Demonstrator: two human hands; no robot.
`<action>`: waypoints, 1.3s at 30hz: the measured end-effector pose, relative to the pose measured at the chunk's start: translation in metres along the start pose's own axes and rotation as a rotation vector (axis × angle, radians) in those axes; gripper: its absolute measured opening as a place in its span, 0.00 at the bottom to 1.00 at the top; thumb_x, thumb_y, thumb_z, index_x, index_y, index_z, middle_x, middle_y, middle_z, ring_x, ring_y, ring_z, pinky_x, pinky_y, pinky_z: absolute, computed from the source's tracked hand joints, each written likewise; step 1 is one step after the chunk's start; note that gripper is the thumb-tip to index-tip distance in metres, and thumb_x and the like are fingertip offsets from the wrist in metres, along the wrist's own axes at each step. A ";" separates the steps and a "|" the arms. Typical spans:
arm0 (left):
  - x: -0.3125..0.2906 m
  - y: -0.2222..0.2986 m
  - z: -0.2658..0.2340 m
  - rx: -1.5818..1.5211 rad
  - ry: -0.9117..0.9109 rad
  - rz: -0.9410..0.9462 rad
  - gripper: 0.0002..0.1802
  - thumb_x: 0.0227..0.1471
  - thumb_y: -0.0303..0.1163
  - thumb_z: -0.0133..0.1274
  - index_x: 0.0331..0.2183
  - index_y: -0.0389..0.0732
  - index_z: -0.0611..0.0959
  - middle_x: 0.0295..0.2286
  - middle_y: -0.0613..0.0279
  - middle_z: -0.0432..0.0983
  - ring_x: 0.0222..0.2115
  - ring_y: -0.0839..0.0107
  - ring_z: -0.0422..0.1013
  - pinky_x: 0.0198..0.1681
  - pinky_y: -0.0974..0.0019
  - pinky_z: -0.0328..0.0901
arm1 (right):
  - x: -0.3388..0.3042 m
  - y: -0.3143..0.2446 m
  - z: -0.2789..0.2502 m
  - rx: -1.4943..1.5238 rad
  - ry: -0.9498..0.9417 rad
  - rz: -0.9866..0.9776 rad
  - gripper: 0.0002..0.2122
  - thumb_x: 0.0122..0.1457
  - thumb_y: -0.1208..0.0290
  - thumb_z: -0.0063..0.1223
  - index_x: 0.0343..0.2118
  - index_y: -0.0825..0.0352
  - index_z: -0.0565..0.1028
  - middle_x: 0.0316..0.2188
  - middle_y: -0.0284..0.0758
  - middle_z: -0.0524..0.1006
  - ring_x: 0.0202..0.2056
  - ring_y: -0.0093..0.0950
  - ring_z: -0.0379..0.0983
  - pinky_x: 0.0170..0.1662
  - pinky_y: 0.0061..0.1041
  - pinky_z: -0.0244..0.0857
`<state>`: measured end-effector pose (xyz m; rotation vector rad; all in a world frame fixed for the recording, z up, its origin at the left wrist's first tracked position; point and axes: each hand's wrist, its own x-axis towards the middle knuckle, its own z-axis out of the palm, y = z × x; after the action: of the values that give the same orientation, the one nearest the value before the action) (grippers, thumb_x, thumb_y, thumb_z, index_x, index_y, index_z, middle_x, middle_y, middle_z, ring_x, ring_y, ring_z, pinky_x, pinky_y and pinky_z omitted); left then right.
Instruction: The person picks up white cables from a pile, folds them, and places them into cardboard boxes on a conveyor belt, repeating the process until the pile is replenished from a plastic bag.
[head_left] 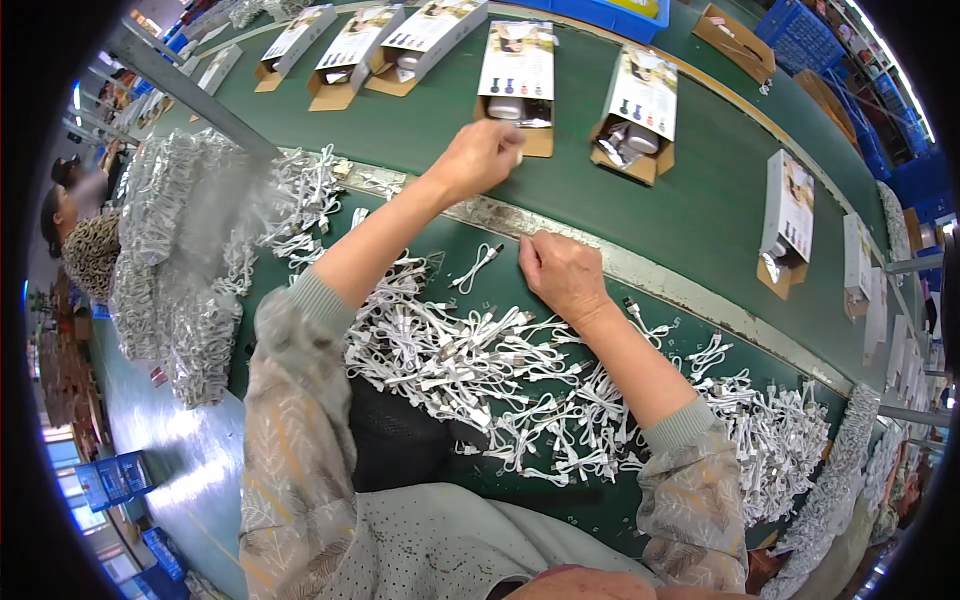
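Several open boxes [516, 75] at twelve o'clock pass us; our left hand [484, 155], fingers closed, reaches one, while our right hand [560, 272] rests flat beside the heaped white cables [470, 365], many unpacked.

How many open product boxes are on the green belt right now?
At least 9 open boxes: four at the far left, one by the left hand, one beside it, three at right. More may be hidden at the rim.

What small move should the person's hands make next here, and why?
Probably the left hand should release into the open box it reaches toward at the belt's edge, while the right hand, resting flat by the pile of white cables, picks up another.
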<state>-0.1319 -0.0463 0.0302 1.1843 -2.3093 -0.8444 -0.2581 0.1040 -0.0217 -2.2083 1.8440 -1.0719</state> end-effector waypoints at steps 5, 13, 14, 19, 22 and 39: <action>-0.084 -0.012 -0.062 0.401 -0.070 -0.098 0.17 0.43 0.24 0.47 0.39 0.37 0.78 0.40 0.51 0.73 0.42 0.52 0.68 0.47 0.55 0.63 | 0.000 -0.002 0.003 0.045 0.013 -0.031 0.11 0.52 0.68 0.52 0.16 0.64 0.69 0.15 0.38 0.73 0.18 0.35 0.72 0.21 0.31 0.66; -0.131 -0.058 -0.098 0.505 -0.067 -0.169 0.25 0.43 0.34 0.57 0.43 0.34 0.74 0.45 0.45 0.68 0.46 0.52 0.66 0.51 0.58 0.60 | 0.011 -0.025 -0.019 0.439 -0.214 0.019 0.13 0.52 0.71 0.54 0.41 0.63 0.72 0.32 0.39 0.72 0.34 0.38 0.71 0.35 0.33 0.67; -0.132 -0.057 -0.095 0.458 -0.084 -0.095 0.20 0.42 0.32 0.56 0.40 0.34 0.77 0.42 0.46 0.71 0.43 0.51 0.67 0.49 0.58 0.61 | 0.011 -0.028 -0.021 0.397 -0.239 -0.080 0.12 0.51 0.72 0.54 0.40 0.63 0.72 0.33 0.39 0.72 0.35 0.38 0.71 0.36 0.33 0.67; -0.124 -0.034 -0.083 0.072 -0.164 -0.322 0.15 0.43 0.28 0.54 0.37 0.37 0.79 0.38 0.48 0.73 0.37 0.55 0.71 0.42 0.58 0.64 | 0.001 -0.025 -0.012 0.279 -0.254 -0.170 0.06 0.50 0.73 0.55 0.31 0.65 0.73 0.27 0.36 0.70 0.33 0.36 0.70 0.35 0.33 0.66; -0.117 -0.033 -0.082 0.453 0.085 -0.119 0.15 0.43 0.21 0.50 0.38 0.36 0.78 0.38 0.53 0.73 0.37 0.55 0.71 0.41 0.60 0.66 | 0.003 -0.022 -0.019 0.362 -0.272 -0.042 0.05 0.51 0.71 0.55 0.29 0.66 0.74 0.25 0.36 0.74 0.28 0.33 0.72 0.32 0.30 0.67; -0.097 -0.078 -0.109 0.529 -0.104 -0.280 0.08 0.44 0.30 0.52 0.29 0.37 0.78 0.32 0.52 0.73 0.36 0.54 0.70 0.40 0.57 0.65 | 0.159 0.069 0.074 1.789 0.061 1.321 0.03 0.55 0.79 0.49 0.27 0.73 0.69 0.19 0.36 0.72 0.16 0.23 0.68 0.16 0.19 0.69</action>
<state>0.0322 -0.0375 0.0499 1.7496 -2.5785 -0.3871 -0.2702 -0.0841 -0.0371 0.0796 0.8841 -1.3026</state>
